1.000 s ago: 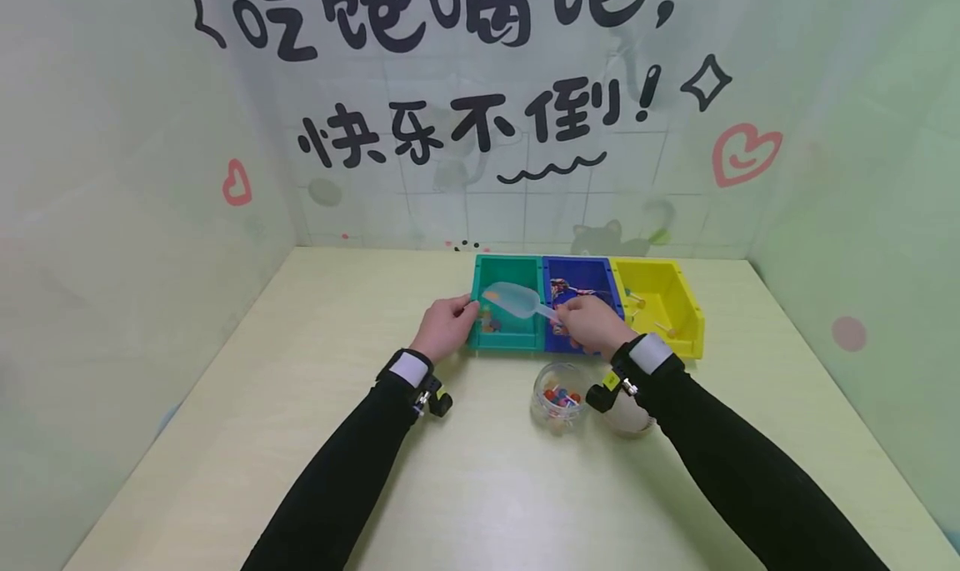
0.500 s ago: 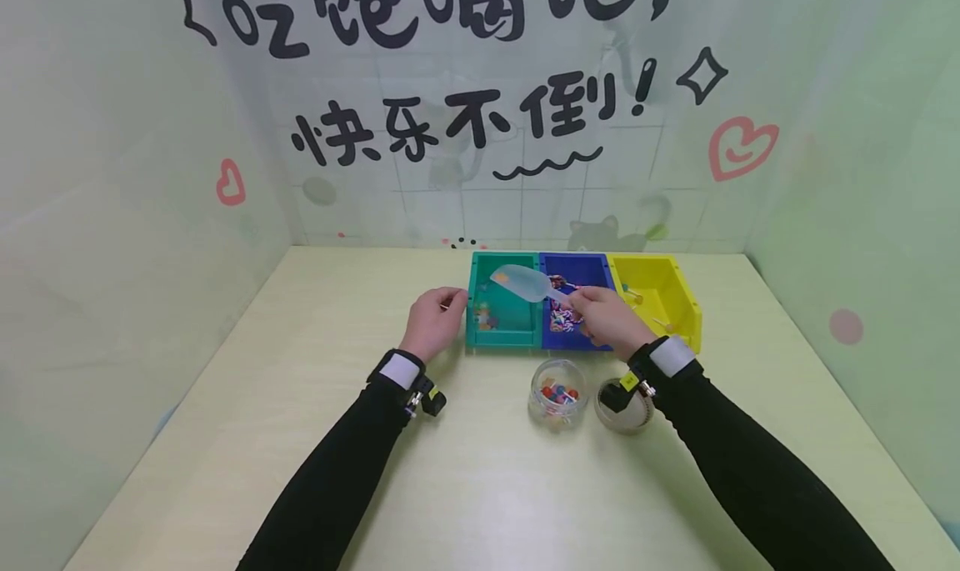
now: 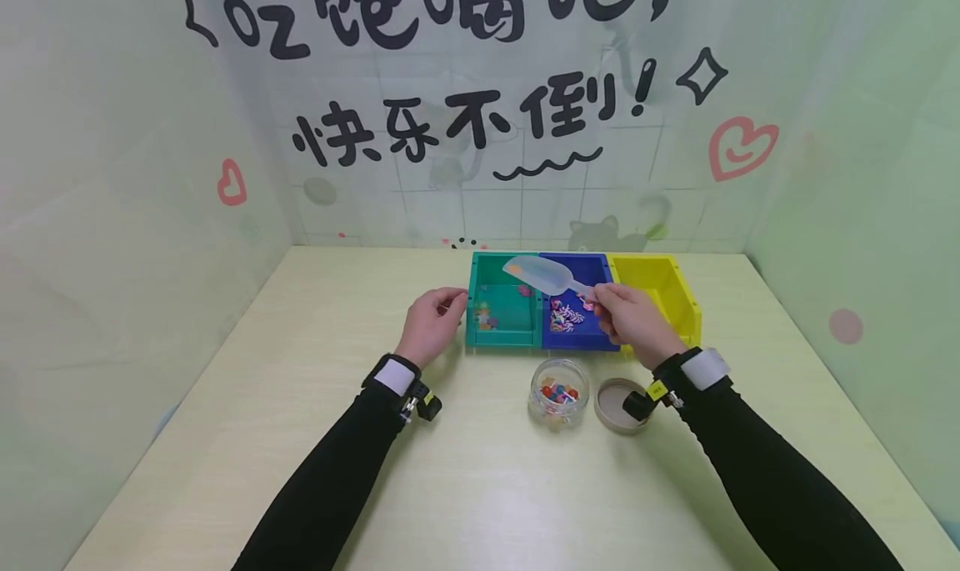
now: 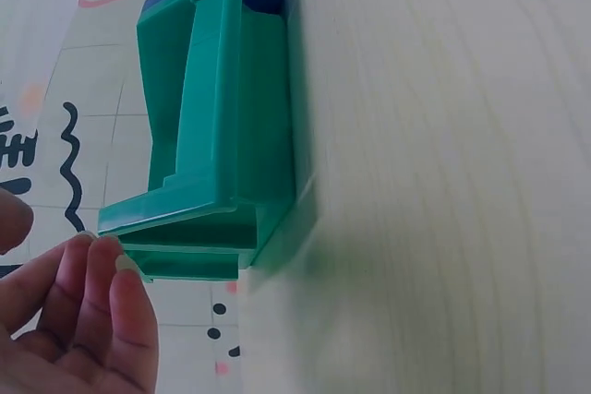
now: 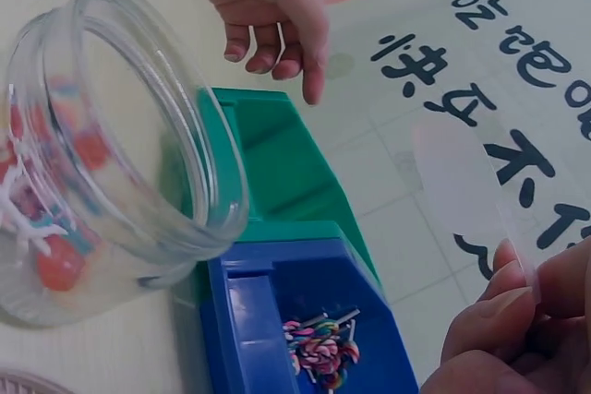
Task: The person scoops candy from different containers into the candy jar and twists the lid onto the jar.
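Note:
My right hand [image 3: 633, 325] pinches the handle of a translucent scoop [image 3: 536, 272], which overlaps the green and blue bins in the head view. A small orange piece [image 3: 516, 268] shows in the scoop. Beside the left end of the green bin [image 3: 502, 340] is my left hand [image 3: 432, 325], fingers loosely bent and holding nothing. Its fingertips [image 4: 126, 265] are right by the bin's edge in the left wrist view. Several small coloured pieces [image 3: 486, 318] lie in the green bin. The blue bin [image 3: 581, 343] contains several swirl-patterned miniature lollipops [image 5: 319, 352].
A yellow bin [image 3: 678, 288] adjoins the blue one on the right. In front of the bins stands an uncovered clear jar [image 3: 558, 394] with red and blue balls inside. A round lid [image 3: 615, 404] lies to its right. Printed curtains surround the table.
The scoop and my right hand have moved to the right, from over the green bin toward the blue. My left hand has let go of the green bin's edge and drawn slightly left.

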Available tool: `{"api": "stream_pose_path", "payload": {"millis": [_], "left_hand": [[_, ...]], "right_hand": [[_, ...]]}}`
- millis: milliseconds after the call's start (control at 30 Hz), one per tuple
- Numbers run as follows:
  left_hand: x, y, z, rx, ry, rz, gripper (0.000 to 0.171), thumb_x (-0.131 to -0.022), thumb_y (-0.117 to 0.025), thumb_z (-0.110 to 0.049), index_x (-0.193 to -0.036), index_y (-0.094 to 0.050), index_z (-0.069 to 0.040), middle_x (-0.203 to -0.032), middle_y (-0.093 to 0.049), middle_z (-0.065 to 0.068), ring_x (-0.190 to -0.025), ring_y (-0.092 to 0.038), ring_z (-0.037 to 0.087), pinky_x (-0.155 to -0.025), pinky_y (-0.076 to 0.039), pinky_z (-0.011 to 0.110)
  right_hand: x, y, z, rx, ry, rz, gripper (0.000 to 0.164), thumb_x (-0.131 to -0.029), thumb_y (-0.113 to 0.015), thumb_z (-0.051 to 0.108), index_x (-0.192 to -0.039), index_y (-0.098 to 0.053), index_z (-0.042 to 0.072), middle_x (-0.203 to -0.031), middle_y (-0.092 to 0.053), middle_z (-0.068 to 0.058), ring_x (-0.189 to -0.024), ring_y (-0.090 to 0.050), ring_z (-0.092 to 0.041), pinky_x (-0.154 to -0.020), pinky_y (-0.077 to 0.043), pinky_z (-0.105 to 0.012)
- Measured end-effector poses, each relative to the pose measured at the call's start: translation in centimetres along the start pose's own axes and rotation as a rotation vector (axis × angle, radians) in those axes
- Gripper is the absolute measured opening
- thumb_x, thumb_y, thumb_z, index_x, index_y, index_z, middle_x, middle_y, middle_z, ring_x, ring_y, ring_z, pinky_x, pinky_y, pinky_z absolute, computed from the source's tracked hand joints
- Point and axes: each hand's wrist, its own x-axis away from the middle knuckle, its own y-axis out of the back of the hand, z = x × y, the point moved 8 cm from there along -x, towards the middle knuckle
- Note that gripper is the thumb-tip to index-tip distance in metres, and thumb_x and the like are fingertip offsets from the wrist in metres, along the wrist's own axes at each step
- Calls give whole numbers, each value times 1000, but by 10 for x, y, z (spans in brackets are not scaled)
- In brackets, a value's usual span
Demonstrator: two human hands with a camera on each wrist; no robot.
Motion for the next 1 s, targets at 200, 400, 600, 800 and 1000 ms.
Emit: {"api": "stream_pose_path", "payload": {"millis": [200, 400, 600, 800, 1000], "left_hand": [[9, -1, -14, 24, -68, 21, 41, -116, -57, -34, -145, -70, -8, -127, -70, 13, -110, -68, 28, -88, -58, 32], [19, -8, -25, 27, -123, 64, 40, -115, -58, -33, -144, -71, -9, -124, -72, 11, -108, -67, 26, -81, -56, 28], [33, -22, -31, 77, -130, 168, 42, -114, -60, -32, -148, -67, -8, -128, -72, 15, -110, -73, 28, -86, -65, 32], [49, -36, -39, 83, -139, 259, 49, -114, -61, -34, -153, -62, -5, -144, -67, 16, -116, -74, 37, -92, -66, 40], [60, -50, -38, 29, -142, 306, 48, -112, -64, -38, -151, -65, -9, -151, -66, 12, -121, -73, 30, -95, -64, 41]], "right_hand": [[10, 18, -2, -55, 18, -10, 44, -120, -39, 44, -127, -60, 5, -95, -53, 1, -80, -49, -14, -68, -40, -25], [23, 32, -2, -108, 18, -28, 43, -120, -40, 44, -124, -60, 7, -95, -51, 3, -82, -50, -12, -69, -42, -24], [37, 43, -8, -139, -15, -72, 43, -119, -41, 47, -126, -60, 9, -96, -52, 5, -84, -52, -11, -71, -46, -23], [48, 55, -10, -165, 6, -89, 46, -118, -42, 50, -125, -60, 9, -98, -55, 6, -84, -52, -10, -70, -47, -22], [60, 65, -15, -254, 35, -87, 41, -117, -48, 48, -119, -63, 11, -99, -58, 6, -82, -52, -10, -69, -47, -21]]}}
